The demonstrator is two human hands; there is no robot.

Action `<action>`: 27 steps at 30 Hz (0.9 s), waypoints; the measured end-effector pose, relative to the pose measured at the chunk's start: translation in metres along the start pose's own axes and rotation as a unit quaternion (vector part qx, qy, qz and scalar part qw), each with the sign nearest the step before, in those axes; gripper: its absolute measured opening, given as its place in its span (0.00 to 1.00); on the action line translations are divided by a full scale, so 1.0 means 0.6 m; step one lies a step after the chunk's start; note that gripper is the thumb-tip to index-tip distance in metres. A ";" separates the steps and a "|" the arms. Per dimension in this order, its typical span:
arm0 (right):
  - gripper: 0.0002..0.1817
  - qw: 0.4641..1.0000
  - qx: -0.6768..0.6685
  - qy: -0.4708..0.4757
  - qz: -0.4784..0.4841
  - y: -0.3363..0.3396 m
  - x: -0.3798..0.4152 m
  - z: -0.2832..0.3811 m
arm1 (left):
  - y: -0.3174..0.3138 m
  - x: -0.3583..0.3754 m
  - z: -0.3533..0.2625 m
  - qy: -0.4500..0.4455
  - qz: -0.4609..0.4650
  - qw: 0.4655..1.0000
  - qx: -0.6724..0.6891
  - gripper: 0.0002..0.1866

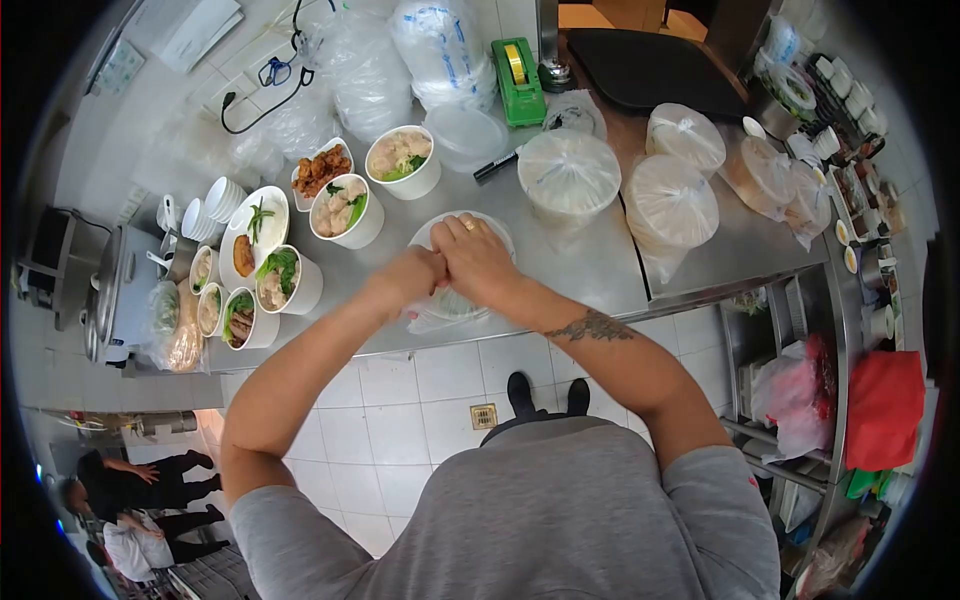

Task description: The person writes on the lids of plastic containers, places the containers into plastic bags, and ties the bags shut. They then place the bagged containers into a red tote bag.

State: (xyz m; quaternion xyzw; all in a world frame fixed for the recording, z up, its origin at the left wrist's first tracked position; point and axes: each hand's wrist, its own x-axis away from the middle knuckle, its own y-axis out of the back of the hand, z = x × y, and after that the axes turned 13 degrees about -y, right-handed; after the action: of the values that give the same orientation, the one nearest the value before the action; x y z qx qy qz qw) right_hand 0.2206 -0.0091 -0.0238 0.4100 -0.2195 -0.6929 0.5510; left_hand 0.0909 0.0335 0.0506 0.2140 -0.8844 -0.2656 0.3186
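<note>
My left hand [408, 278] and my right hand [475, 258] meet over a round container [500, 228] at the front middle of the steel counter. Clear plastic bag film [432, 322] shows around that container, below my hands. Both hands have their fingers curled closed at the top of the bag. My fingers hide the pinched part, and the left hand is slightly blurred. Just beyond, on the left, are a white bowl of dumplings and greens [348, 232] and a similar bowl [414, 182].
Several bagged tubs [570, 170] stand on the right. A black marker [494, 168], a stack of clear lids [466, 138] and a green tape dispenser [520, 95] lie behind. More filled bowls [305, 288] are at left. Two people [140, 490] are at lower left.
</note>
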 end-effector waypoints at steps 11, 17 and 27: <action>0.13 0.666 -0.464 -0.398 0.428 0.068 -0.034 -0.051 | -0.168 -0.007 -0.061 -0.048 -0.198 0.727 0.656 0.07; 0.07 0.947 -0.085 -0.273 0.149 0.057 0.001 -0.020 | -0.186 0.019 -0.004 -0.079 -0.262 0.801 0.532 0.09; 0.07 0.987 0.032 0.028 -0.153 0.014 0.025 -0.019 | -0.042 -0.062 0.054 -0.246 -0.318 0.915 -0.035 0.06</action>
State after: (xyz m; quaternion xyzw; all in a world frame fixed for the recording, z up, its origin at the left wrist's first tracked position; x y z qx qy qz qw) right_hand 0.2339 -0.0237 -0.0289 0.4756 -0.1606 -0.7495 0.4315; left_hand 0.1005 0.0455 -0.0025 0.4003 -0.8102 -0.4281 -0.0031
